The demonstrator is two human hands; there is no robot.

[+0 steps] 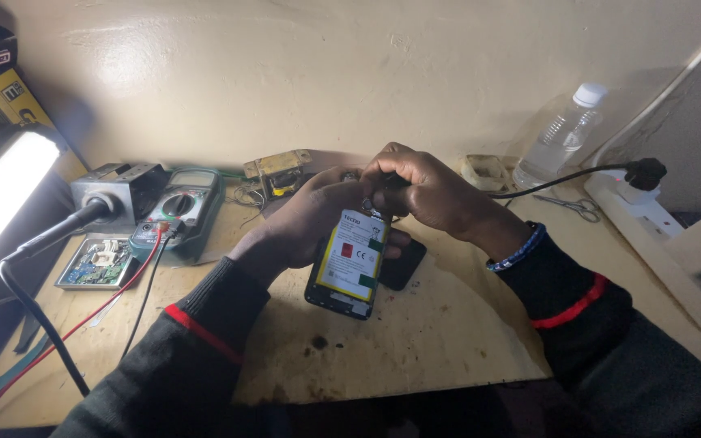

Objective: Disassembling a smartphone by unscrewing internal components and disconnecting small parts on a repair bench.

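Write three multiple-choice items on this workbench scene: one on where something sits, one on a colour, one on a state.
1. Where is the water bottle?
A. back right, by the wall
B. front left corner
C. in the left hand

2. What colour is the border of the battery in the opened phone?
A. blue
B. yellow
C. pink

3. How is the phone placed?
A. closed, lying alone on the table
B. back open, held in the left hand
C. hanging from a cable

Answers:
1 A, it stands against the wall on the right.
2 B, a yellow edge frames the white label.
3 B, the battery is exposed, left fingers wrap the phone, while the right hand works at its top.
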